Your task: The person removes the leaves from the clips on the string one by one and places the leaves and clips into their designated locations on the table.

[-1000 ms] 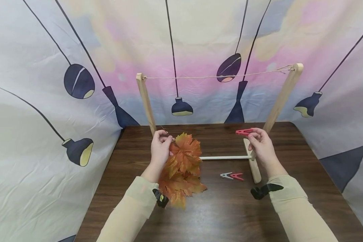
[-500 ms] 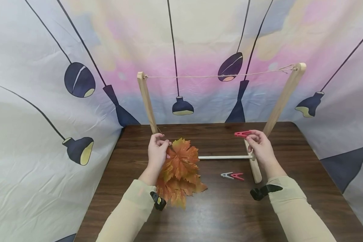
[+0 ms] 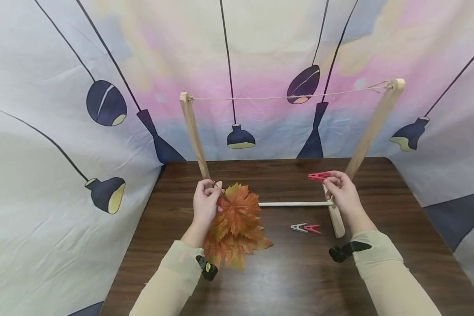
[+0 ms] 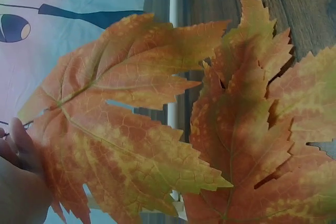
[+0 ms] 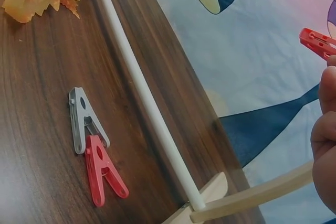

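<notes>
I see the left hand (image 3: 205, 202) pinching the stem of an orange-yellow artificial maple leaf (image 3: 238, 210) above more leaves on the dark wooden table (image 3: 292, 272). The right hand (image 3: 341, 193) pinches a red plastic clothespin (image 3: 318, 176) beside the wooden string-topped rack (image 3: 369, 131).

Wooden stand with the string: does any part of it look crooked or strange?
The right post leans outward at the top, so the wooden stand looks askew, while the string is still strung across. Nothing looks broken or spilled.
</notes>
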`<state>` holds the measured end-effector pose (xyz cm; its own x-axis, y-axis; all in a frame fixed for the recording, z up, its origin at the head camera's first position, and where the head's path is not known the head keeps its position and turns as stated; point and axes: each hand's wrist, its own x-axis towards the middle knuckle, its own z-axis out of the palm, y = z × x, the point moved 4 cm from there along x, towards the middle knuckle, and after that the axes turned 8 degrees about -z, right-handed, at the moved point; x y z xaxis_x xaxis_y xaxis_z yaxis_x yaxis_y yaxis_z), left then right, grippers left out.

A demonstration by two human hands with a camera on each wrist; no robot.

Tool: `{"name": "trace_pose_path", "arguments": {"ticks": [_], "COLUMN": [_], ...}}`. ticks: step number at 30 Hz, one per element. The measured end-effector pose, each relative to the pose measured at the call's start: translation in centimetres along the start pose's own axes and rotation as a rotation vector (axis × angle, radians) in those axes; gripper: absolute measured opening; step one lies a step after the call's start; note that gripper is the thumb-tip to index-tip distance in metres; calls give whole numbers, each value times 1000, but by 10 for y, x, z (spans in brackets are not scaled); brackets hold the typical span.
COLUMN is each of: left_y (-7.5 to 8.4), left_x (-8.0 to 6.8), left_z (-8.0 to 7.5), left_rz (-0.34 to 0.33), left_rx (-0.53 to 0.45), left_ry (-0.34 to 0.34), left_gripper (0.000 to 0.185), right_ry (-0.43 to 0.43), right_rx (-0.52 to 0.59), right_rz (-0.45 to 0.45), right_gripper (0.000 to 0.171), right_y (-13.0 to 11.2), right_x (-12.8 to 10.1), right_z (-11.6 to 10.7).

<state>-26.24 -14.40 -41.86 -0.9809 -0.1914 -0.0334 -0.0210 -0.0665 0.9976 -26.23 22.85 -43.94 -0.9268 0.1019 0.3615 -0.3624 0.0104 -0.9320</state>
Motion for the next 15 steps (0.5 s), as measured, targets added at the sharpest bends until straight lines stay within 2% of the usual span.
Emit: {"name": "trace_pose_path", "arguments": {"ticks": [6,10,15], "left_y": [0,-12,-28], "left_x": [-3,2,10], "left_z": [-4,-10,-18], "left_rz": [7,17,83], "left_rx": [-22,-24,-15], "left_ry": [-2,8,31], "left_gripper": [27,27,25], "right_ry": [-32,-35,-46], "right_rx": [-108,-130,-147], "right_rz": [30,66,78], "right_gripper": [35,37,37], "right_y": [2,4,0], "right_x": [-2,-5,-8], "right_z": [-3,-5,-4]}}
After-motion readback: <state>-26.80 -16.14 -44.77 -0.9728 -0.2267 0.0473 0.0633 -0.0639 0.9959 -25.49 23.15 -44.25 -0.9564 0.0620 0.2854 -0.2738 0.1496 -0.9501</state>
